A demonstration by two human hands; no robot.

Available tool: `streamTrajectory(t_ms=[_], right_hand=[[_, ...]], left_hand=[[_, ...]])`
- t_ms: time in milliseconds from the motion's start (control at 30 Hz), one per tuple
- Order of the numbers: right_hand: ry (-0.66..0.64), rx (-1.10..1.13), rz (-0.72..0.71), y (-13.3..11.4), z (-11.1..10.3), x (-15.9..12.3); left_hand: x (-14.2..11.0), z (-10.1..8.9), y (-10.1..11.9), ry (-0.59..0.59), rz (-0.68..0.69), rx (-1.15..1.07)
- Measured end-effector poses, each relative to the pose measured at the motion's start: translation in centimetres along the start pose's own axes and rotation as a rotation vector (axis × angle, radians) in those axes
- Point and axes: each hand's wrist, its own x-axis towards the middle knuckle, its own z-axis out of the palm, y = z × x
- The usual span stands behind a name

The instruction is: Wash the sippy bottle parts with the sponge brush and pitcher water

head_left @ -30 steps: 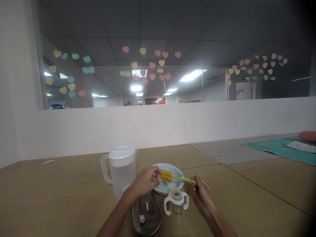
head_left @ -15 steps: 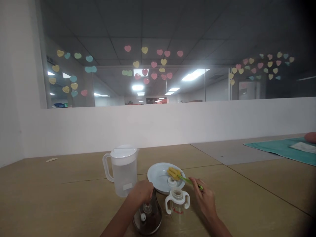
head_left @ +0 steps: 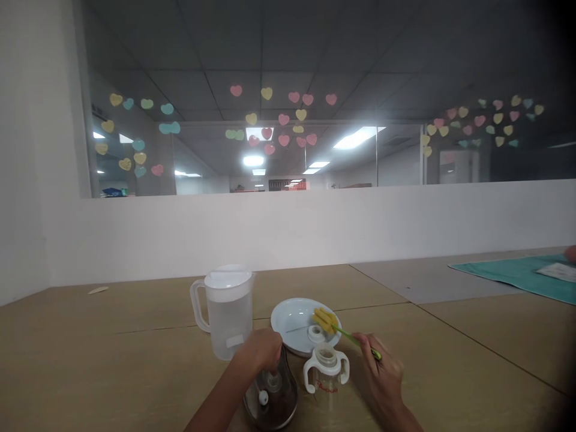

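My right hand (head_left: pixel 382 369) is closed around the green handle of a bottle brush (head_left: pixel 324 321). The brush's yellow sponge head is over the right side of a white plate (head_left: pixel 281 327), beside a small white ring (head_left: pixel 316 333). Just left of that hand stands an uncapped clear baby bottle (head_left: pixel 327 384) with white side handles and red lettering. My left hand (head_left: pixel 263 349) reaches down with curled fingers at a dark, shiny vessel (head_left: pixel 281 411). A clear rounded piece and a white knob (head_left: pixel 263 397) show below its fingers. Its fingertips are hidden, so what they grip is unclear.
A translucent lidded pitcher (head_left: pixel 230 321) stands behind my left hand. A thin flat scrap (head_left: pixel 98 290) lies at the table's far left. A teal cloth (head_left: pixel 504 273) with a white item (head_left: pixel 558 271) is at the far right. A white wall (head_left: pixel 292 231) rises behind the table.
The brush and my right hand have shifted slightly right, with the sponge head turned on the plate. My left hand stays at the dark vessel. The whole view has moved a little.
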Motion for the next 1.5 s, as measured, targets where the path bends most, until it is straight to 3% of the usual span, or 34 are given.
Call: streamTrajectory(t_ms=[300, 600, 767, 933, 1100, 1500], right_hand=[[0.133, -0.125, -0.096, -0.4, -0.2, -0.4], [-0.092, -0.033, -0.132, 0.1, 0.6, -0.3], [-0.221, 0.071, 0.093, 0.5, 0.9, 0.2], [-0.243, 0.21, 0.416, 0.5, 1.6, 0.2], [-0.187, 0.379, 0.716, 0.6, 2.0, 0.3], [0.039, 0.556, 0.982, 0.5, 1.3, 0.9]], left_hand=[[0.2, 0.2, 0.3, 0.019, 0.011, -0.012], [0.6, 0.7, 0.0, 0.067, 0.036, -0.015], [0.1, 0.2, 0.0, 0.115, 0.023, -0.025], [0.1, -0.3, 0.8, 0.248, 0.055, -0.046], [1.0, 0.6, 1.5, 0.359, 0.132, -0.059], [0.6, -0.1, 0.7, 0.295, 0.099, -0.159]])
